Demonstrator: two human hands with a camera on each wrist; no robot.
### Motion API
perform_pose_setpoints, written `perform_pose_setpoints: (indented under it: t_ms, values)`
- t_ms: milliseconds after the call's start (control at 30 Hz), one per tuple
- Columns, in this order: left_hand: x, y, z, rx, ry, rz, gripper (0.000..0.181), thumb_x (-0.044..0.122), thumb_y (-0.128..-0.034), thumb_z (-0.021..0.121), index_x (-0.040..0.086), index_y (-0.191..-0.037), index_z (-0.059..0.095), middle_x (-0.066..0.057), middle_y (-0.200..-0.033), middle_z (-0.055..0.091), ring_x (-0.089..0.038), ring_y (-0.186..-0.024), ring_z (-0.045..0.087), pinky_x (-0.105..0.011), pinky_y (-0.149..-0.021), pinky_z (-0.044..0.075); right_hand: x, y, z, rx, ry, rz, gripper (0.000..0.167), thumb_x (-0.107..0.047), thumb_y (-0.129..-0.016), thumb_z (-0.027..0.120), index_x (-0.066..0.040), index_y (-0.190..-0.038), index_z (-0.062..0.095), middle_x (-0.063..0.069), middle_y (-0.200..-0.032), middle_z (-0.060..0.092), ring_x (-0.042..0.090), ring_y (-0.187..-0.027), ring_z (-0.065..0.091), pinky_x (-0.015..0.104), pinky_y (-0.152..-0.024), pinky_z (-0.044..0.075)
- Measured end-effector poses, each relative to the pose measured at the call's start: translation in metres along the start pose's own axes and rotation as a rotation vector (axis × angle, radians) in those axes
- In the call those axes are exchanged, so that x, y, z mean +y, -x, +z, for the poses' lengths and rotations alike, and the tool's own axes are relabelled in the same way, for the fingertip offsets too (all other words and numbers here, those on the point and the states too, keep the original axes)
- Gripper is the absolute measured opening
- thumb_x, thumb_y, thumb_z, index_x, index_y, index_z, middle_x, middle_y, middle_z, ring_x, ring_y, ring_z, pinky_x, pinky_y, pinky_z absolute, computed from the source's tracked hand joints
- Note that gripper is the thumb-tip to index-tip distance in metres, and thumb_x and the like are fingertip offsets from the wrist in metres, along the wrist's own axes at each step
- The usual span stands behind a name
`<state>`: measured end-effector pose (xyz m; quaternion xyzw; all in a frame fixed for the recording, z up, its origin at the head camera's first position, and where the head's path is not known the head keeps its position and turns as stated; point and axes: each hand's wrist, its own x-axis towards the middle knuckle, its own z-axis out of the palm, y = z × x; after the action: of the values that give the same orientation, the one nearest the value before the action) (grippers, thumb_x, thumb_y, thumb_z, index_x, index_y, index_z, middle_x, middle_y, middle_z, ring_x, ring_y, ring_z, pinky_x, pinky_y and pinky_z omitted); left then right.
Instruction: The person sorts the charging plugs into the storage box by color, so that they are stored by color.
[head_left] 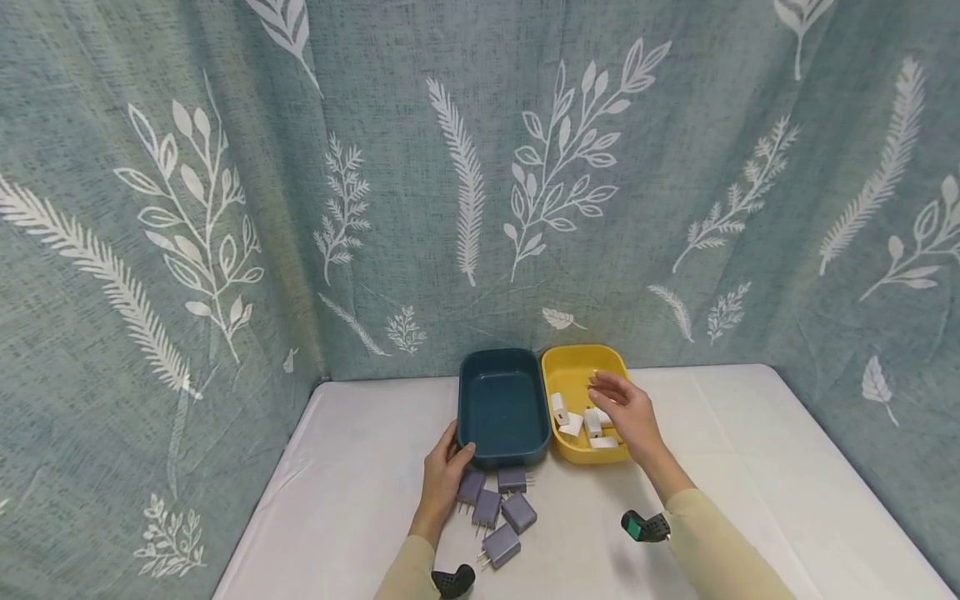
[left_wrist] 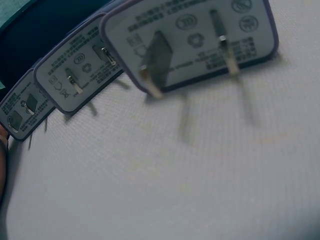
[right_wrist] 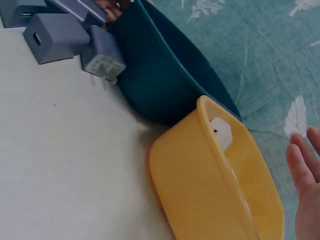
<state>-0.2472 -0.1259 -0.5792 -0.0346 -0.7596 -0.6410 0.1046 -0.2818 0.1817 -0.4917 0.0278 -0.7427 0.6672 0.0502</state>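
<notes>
At the dark blue bin point(head_left: 504, 460), my left hand point(head_left: 442, 475) holds the front left corner, thumb at the rim and fingers along the outer side. My right hand point(head_left: 630, 421) hovers over the right side of the yellow bin point(head_left: 588, 456), its fingers loosely bent and nothing visible in them. Inside the yellow bin lie several white charger plugs point(head_left: 572, 425). On the table before the blue bin sit several purple-grey charger plugs point(head_left: 501, 545), their metal prongs showing. The left wrist view shows three such plugs point(left_wrist: 195, 45) from the prong side.
The two bins stand side by side, touching, near the back of a white-covered table point(head_left: 360, 467). A blue-green curtain point(head_left: 390, 208) with white leaf prints hangs behind and on both sides. Dark wrist cameras point(head_left: 645, 527) are worn at both sleeves.
</notes>
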Motion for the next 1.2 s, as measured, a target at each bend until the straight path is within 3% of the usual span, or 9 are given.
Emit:
perform_pose_setpoints:
  t_ms: [67, 233, 300, 500, 733, 833, 1033, 1200]
  values:
    - [0.009, 0.002, -0.001, -0.011, 0.006, -0.005, 0.060, 0.013, -0.0956, 0.059, -0.003, -0.148, 0.036, -0.024, -0.151, 0.039, -0.035, -0.139, 0.041, -0.040, -0.112, 0.039, 0.001, 0.002, 0.002, -0.003, -0.011, 0.000, 0.045, -0.017, -0.093, 0.066, 0.000, -0.132, 0.054, 0.025, -0.136, 0.055, -0.004, -0.099, 0.062, 0.011, -0.087, 0.053]
    - [0.009, 0.002, -0.002, -0.013, 0.010, -0.007, 0.059, 0.013, -0.0959, 0.059, -0.004, -0.148, 0.035, -0.024, -0.151, 0.038, -0.036, -0.139, 0.041, -0.041, -0.112, 0.038, 0.007, 0.006, 0.005, -0.016, -0.016, -0.016, 0.045, -0.017, -0.090, 0.070, -0.001, -0.130, 0.056, 0.027, -0.134, 0.056, -0.003, -0.098, 0.064, 0.012, -0.086, 0.054]
    - [0.000, -0.001, 0.000, -0.001, 0.003, -0.001, 0.060, 0.017, -0.0960, 0.060, -0.001, -0.148, 0.036, -0.022, -0.152, 0.039, -0.034, -0.139, 0.042, -0.040, -0.112, 0.038, 0.009, 0.007, 0.007, -0.020, -0.021, -0.032, 0.045, -0.017, -0.090, 0.070, 0.000, -0.129, 0.056, 0.028, -0.133, 0.056, -0.003, -0.097, 0.064, 0.012, -0.085, 0.054]
    - [-0.001, 0.000, 0.001, 0.016, -0.017, 0.005, 0.060, 0.019, -0.0953, 0.061, 0.000, -0.147, 0.039, -0.021, -0.150, 0.042, -0.034, -0.137, 0.044, -0.038, -0.111, 0.041, 0.012, 0.014, 0.012, -0.039, -0.025, -0.058, 0.046, -0.014, -0.090, 0.069, 0.002, -0.130, 0.055, 0.028, -0.132, 0.057, 0.000, -0.098, 0.066, 0.013, -0.086, 0.055]
    - [-0.004, -0.002, -0.001, -0.020, 0.011, 0.001, 0.060, 0.013, -0.0960, 0.059, -0.003, -0.148, 0.034, -0.025, -0.151, 0.038, -0.038, -0.138, 0.041, -0.042, -0.111, 0.040, 0.009, 0.022, 0.018, -0.070, 0.016, -0.097, 0.042, -0.013, -0.088, 0.072, 0.000, -0.126, 0.059, 0.027, -0.127, 0.061, 0.031, -0.112, 0.066, 0.013, -0.087, 0.055]
    - [-0.005, -0.002, -0.001, -0.025, 0.032, 0.001, 0.061, 0.012, -0.0960, 0.059, -0.003, -0.149, 0.033, -0.025, -0.152, 0.037, -0.038, -0.139, 0.040, -0.043, -0.111, 0.039, 0.009, 0.026, 0.021, -0.087, 0.002, -0.114, 0.042, -0.011, -0.087, 0.073, 0.001, -0.125, 0.059, 0.028, -0.125, 0.062, 0.037, -0.113, 0.064, 0.013, -0.087, 0.054]
    - [-0.004, 0.000, 0.000, -0.009, 0.001, -0.013, 0.059, 0.015, -0.0963, 0.059, 0.002, -0.149, 0.036, -0.019, -0.152, 0.040, -0.032, -0.139, 0.043, -0.034, -0.111, 0.042, 0.009, 0.034, 0.030, -0.116, -0.064, -0.117, 0.041, -0.008, -0.086, 0.072, 0.003, -0.124, 0.060, 0.027, -0.123, 0.063, 0.033, -0.109, 0.067, 0.018, -0.083, 0.058]
    - [-0.003, 0.002, 0.000, -0.001, 0.005, -0.012, 0.059, 0.016, -0.0962, 0.059, 0.002, -0.149, 0.036, -0.019, -0.153, 0.039, -0.031, -0.140, 0.042, -0.037, -0.112, 0.040, 0.010, 0.040, 0.038, -0.138, -0.073, -0.121, 0.041, -0.010, -0.086, 0.073, 0.001, -0.123, 0.060, 0.026, -0.122, 0.064, 0.032, -0.109, 0.066, 0.016, -0.087, 0.056]
